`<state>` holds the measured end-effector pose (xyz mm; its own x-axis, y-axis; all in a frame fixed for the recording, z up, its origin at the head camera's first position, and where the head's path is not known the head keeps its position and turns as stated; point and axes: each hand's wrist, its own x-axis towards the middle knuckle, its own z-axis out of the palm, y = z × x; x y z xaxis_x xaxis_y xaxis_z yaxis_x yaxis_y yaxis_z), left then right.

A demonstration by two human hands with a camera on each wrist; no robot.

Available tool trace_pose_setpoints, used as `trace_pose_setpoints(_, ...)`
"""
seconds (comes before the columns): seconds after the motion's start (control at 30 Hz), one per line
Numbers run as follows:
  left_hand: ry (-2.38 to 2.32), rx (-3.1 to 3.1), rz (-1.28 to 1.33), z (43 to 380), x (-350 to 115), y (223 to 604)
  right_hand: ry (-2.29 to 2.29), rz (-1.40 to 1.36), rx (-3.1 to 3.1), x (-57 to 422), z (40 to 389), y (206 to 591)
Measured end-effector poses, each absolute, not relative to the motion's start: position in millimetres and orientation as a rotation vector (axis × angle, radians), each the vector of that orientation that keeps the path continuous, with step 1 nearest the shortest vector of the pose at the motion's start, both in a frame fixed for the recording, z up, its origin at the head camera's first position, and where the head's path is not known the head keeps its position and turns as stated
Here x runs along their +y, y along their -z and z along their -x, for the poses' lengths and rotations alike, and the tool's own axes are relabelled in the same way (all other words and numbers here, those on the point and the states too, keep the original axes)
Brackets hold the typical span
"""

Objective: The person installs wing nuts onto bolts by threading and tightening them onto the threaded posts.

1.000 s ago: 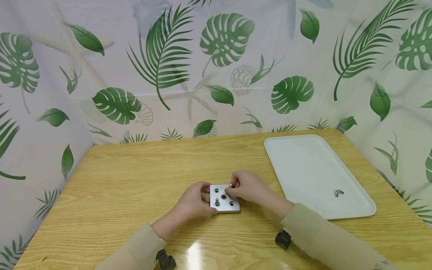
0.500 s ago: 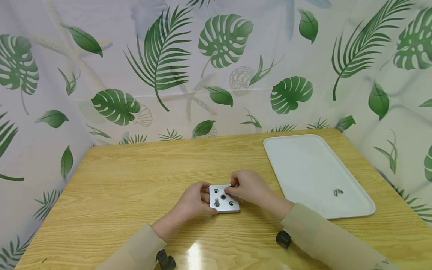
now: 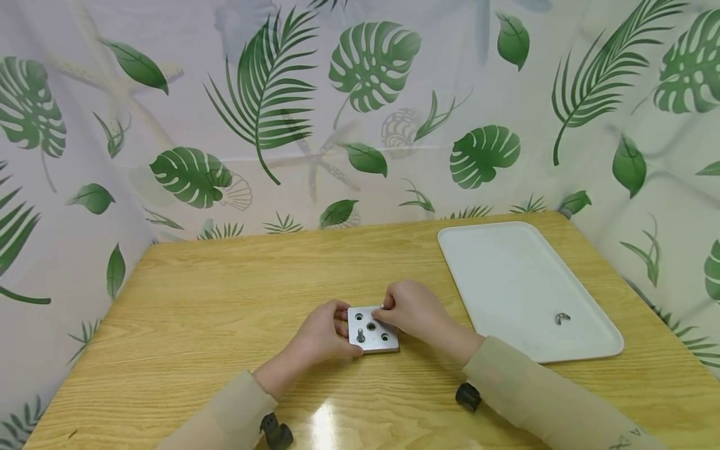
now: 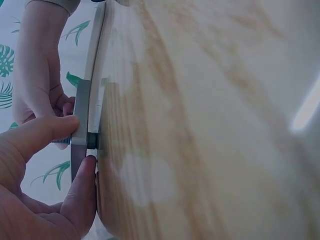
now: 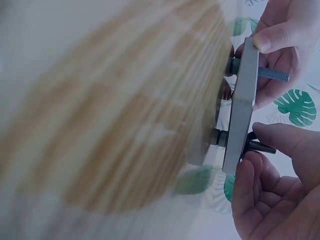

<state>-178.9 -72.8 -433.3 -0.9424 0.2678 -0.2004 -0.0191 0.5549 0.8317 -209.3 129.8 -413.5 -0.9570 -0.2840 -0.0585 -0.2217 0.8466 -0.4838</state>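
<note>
A square silver metal plate with several holes is held just above the table, two bolts standing up through it. My left hand grips its left side, thumb on the near edge and fingers underneath. The near-left bolt shows a bare threaded shank, its head below the plate. At the far-right bolt, my right hand pinches a small dark piece, apparently a wing nut, between thumb and forefinger. Fingers hide most of that piece. Another wing nut lies on the tray.
A white rectangular tray stands on the right of the wooden table, close to my right forearm. A leaf-patterned cloth hangs behind the table and along both sides.
My right hand has turned slightly at the far-right bolt while still pinching there. The plate and left hand keep nearly the same place; the head view has shifted a little.
</note>
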Motion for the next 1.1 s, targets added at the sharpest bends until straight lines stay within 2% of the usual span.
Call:
trace_pose_setpoints(0.5,-1.358,2.48,-0.203,178,-71,434,0.973,0.26,2.794,136,210,420)
trace_pose_setpoints(1.1,-1.352,2.5,-0.183,176,-69,435,1.424,0.097,2.29,154,216,419)
